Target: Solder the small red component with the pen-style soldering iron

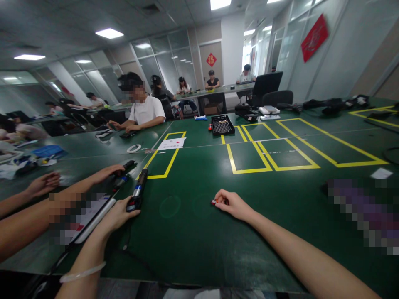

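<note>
My left hand, with a pale bracelet on its wrist, is closed around the near end of a black flashlight-like cylinder with a silver and blue band. The cylinder lies along the green table, pointing away from me. Farther right, my right hand rests low over the tabletop. Its fingertips pinch a small red piece, mostly hidden by the fingers, so I cannot make out its kind.
A co-worker's hand is beside a similar black cylinder at left. Yellow tape marks rectangles on the green table. A black tray stands farther back, and a paper sheet lies left of it.
</note>
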The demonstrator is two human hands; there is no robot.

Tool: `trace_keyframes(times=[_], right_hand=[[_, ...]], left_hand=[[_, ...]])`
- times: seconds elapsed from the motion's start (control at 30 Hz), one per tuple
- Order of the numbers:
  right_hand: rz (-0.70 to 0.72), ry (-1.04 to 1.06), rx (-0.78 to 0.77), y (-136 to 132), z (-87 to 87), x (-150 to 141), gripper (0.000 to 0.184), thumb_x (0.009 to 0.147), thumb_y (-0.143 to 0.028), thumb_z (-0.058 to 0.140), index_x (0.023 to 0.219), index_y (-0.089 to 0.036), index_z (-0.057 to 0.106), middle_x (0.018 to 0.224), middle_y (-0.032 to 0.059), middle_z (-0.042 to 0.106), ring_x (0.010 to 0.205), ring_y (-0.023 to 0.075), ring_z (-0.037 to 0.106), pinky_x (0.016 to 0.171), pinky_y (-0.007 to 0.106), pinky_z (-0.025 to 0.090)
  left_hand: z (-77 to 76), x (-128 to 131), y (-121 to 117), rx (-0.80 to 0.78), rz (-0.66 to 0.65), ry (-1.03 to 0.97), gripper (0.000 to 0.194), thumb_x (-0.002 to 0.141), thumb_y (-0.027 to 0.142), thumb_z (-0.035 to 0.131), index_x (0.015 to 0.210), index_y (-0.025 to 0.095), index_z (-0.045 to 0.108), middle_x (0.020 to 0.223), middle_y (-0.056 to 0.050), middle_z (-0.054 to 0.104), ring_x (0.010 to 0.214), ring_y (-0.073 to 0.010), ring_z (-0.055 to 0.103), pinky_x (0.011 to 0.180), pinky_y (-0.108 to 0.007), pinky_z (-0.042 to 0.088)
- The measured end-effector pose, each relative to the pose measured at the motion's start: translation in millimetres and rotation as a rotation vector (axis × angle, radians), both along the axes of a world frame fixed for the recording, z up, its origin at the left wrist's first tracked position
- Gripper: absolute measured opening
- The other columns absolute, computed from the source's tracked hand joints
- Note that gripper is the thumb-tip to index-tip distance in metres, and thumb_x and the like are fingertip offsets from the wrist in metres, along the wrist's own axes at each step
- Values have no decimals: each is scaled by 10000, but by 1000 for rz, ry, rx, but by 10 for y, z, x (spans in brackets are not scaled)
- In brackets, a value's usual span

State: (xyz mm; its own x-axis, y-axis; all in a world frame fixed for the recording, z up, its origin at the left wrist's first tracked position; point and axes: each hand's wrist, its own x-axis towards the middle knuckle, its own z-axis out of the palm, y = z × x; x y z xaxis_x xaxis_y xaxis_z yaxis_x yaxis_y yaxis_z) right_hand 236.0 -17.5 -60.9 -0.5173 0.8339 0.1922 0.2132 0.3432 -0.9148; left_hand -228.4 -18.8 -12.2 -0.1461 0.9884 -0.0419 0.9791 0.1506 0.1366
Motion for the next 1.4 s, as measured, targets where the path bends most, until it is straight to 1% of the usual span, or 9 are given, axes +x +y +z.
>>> trace_keyframes(times=[0.1,0.23,0.53,0.73,0.83,0.97,1.13,1.27,1.4], right_hand=[[3,-5,-4,3,-7,-5,114,840,-226,604,931,-165,572,751,-12,608,652,110,555,601,210,406],[-7,-29,-4,10,-23,-9,122,832,-239,618,919,-167,573,734,-16,600,639,110,545,594,209,402],[-9,-65,45,-14,-6,-35,112,832,-253,620,886,-175,561,700,-25,580,610,108,528,578,209,397],[-65,-69,113,-18,16,-36,89,850,-240,593,887,-176,543,701,-25,569,602,107,519,573,206,387],[-125,-175,164,-6,7,-26,76,844,-232,598,852,-185,539,671,-33,555,592,110,506,570,209,360],[-190,-337,260,19,-34,-25,143,786,-223,665,778,-192,525,633,-44,518,602,121,476,566,214,311],[-123,-217,204,30,-69,-42,125,809,-183,625,877,-194,521,648,-52,514,583,115,484,554,204,339],[-72,-152,202,5,-30,-42,25,848,-187,580,845,-179,557,692,-23,567,599,119,520,581,213,381],[-86,-154,239,-32,23,-27,108,896,-252,537,837,-174,584,753,7,608,635,131,544,613,231,401]], left_hand=[[-13,224,24,-91,0,18,816,689,583,531,1328,80,455,1164,-167,599,1029,-298,610,864,-372,477],[-3,674,22,-134,-9,18,794,718,570,526,1362,120,411,1182,-161,553,1039,-297,597,862,-371,470],[67,1972,-50,-108,-280,-42,676,750,466,561,1348,206,382,1189,-99,501,1017,-249,601,856,-327,468],[94,2557,-73,-116,-444,-43,679,735,400,592,1352,247,354,1222,-87,484,1027,-243,599,834,-317,476],[103,2711,-98,-118,-511,-52,681,735,394,589,1350,234,346,1221,-90,485,1024,-249,601,838,-328,482],[113,2802,-137,-115,-545,-12,685,745,381,575,1365,232,322,1232,-97,478,1015,-256,604,831,-340,487],[84,2805,-165,-84,-554,17,678,761,370,562,1372,250,296,1266,-99,460,1016,-250,606,835,-343,487],[35,2849,-186,-29,-550,29,633,798,390,533,1366,242,296,1322,-104,425,1038,-245,593,838,-340,485],[-12,2931,-181,20,-501,62,566,857,432,469,1356,215,312,1282,-114,454,1043,-242,587,823,-332,481]])
